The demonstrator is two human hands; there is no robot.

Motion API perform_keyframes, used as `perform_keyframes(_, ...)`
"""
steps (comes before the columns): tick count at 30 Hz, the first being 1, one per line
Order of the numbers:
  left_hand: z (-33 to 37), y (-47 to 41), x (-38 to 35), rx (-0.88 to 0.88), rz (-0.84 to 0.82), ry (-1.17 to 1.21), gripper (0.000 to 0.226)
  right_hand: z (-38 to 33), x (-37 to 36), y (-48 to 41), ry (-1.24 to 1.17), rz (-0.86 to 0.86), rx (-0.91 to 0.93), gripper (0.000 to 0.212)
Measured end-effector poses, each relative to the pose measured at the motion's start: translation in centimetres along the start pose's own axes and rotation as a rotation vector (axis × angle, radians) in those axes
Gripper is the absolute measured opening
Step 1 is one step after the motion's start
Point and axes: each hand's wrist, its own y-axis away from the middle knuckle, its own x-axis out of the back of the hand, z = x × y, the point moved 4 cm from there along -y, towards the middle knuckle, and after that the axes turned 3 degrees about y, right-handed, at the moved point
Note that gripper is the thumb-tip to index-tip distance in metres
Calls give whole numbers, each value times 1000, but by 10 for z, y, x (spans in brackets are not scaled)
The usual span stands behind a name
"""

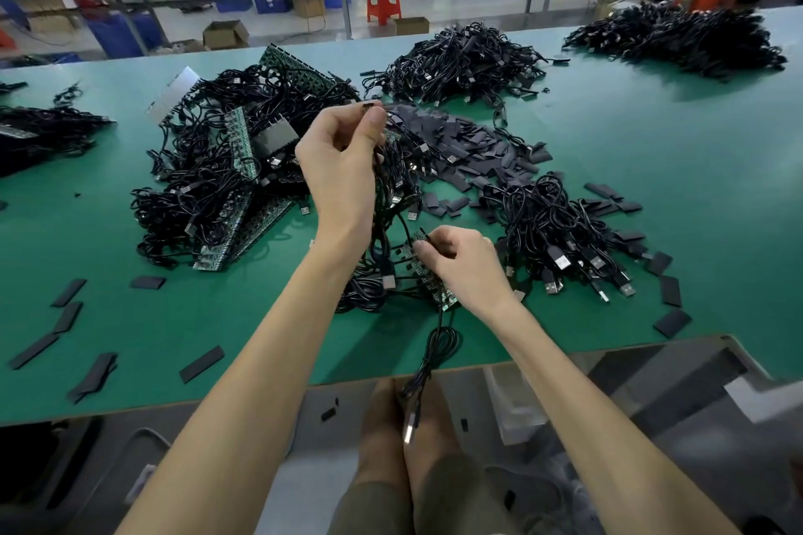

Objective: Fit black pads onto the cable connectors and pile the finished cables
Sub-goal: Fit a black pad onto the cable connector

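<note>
We are pinching a small connector (368, 106) between the thumb and forefinger of our left hand (343, 174), which is raised at the centre of the frame with its other fingers curled in. Its black cable (379, 204) is trailing down from that pinch toward the bench (652, 152). Lower and just right of centre, our right hand (462, 263) is gripping the upper end of a green circuit strip (446, 301), its fingers curled round it and round the cables fixed to it. One looped cable is hanging over the near bench edge, its USB plug (408, 432) dangling above our knees.

Just behind the hands a heap of black pads (469, 139) is lying spread across the middle of the bench. To its right a tangle of cables (552, 226) is lying with metal plugs pointing toward the lower right. At centre left a bigger tangle (217, 169) is lying mixed with more green strips. Two further cable piles are sitting at upper centre (465, 61) and upper right (678, 37). Loose pads (34, 350) are lying scattered along the lower left of the bench. At the top of the frame a red stool (382, 0) is standing beside another long bench.
</note>
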Motion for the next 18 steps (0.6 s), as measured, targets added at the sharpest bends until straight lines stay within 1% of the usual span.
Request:
perform_keyframes(2, -6, -11, 3, 41, 73, 22, 12, -1, 0, 1, -29, 3, 1, 29)
perform_keyframes(5, -19, -26, 13, 121, 200, 70, 14, -4, 0, 3, -47, 8, 16, 40)
perform_keyframes(7, -30, -33, 22, 176, 265, 82, 11, -5, 0, 3, -51, 12, 18, 39)
perform_keyframes(8, -36, -35, 26, 199, 272, 76, 10, -5, 0, 3, -42, 18, 18, 39)
perform_keyframes(10, -49, -36, 30, 248, 212, 35, 12, -4, 0, 3, -20, 33, 20, 38)
perform_keyframes(14, -74, -21, 25, 363, -127, -135, 14, -1, 1, 3, -34, 52, 1, 37)
perform_keyframes(15, -79, -15, 24, 393, -184, -166, 16, 0, 2, 3, -36, 59, -3, 37)
perform_keyframes(18, -86, -4, 28, 435, -257, -240, 35, 0, 3, 3, -24, 76, -4, 39)
